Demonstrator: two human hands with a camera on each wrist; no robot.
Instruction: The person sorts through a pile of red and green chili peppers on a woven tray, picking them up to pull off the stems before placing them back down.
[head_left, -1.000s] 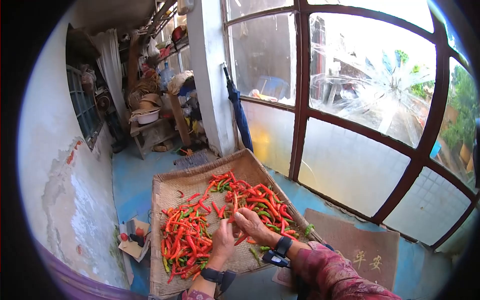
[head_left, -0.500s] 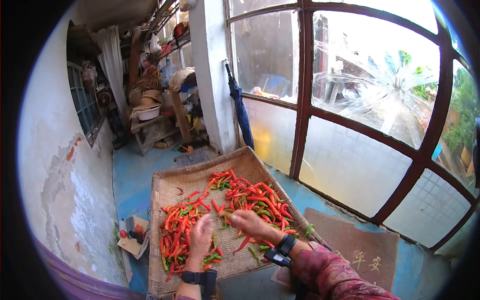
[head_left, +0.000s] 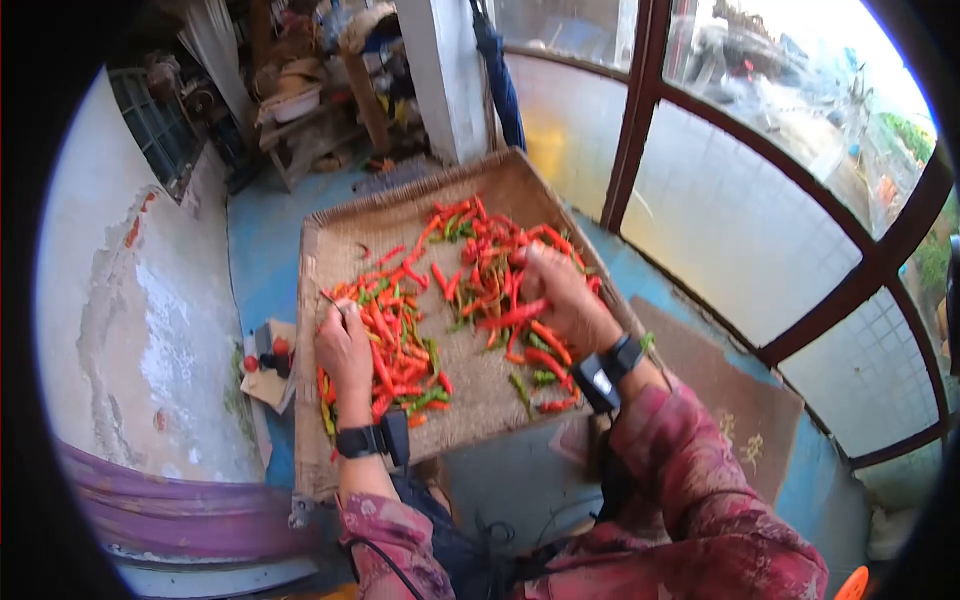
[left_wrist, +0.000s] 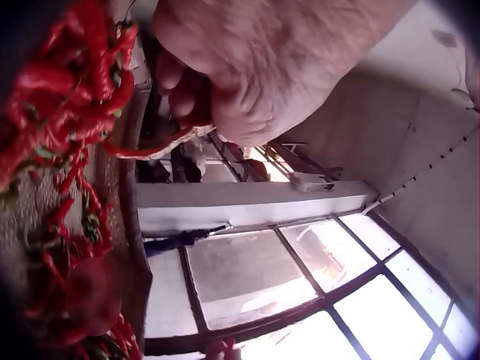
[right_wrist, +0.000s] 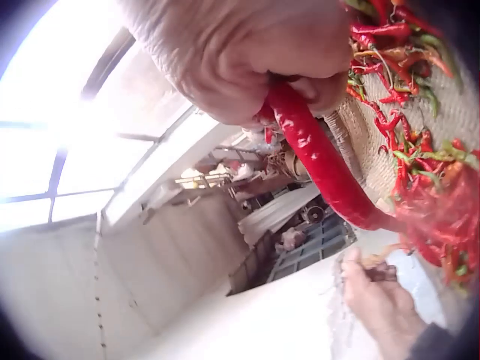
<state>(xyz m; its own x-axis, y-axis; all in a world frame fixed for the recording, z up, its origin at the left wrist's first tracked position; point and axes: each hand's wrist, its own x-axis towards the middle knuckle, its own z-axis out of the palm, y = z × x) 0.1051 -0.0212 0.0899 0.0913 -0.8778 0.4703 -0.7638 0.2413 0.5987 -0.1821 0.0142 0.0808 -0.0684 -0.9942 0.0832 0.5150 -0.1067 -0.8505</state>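
Observation:
In the head view a woven tray (head_left: pixel 480 410) holds a left pile of red and green peppers (head_left: pixel 400 350) and a right pile (head_left: pixel 490 270). My left hand (head_left: pixel 345 350) is over the tray's left side, pinching a thin, dried-looking pepper (left_wrist: pixel 169 142), seen in the left wrist view. Above the right pile, my right hand (head_left: pixel 565 295) grips a long, glossy red pepper (right_wrist: pixel 315 161), whose curved end points away from the palm in the right wrist view.
A blue umbrella (head_left: pixel 500 80) leans by the white pillar (head_left: pixel 440 80). Framed window panes (head_left: pixel 740 200) stand on the right, above a brown mat (head_left: pixel 690 360). Left of the tray is an open box (head_left: pixel 268 385); purple cloth (head_left: pixel 180 500) hangs lower left.
The hands have moved apart, the left to the tray's left edge, the right up over the right pile, where it now holds a red pepper. The head view has tilted down.

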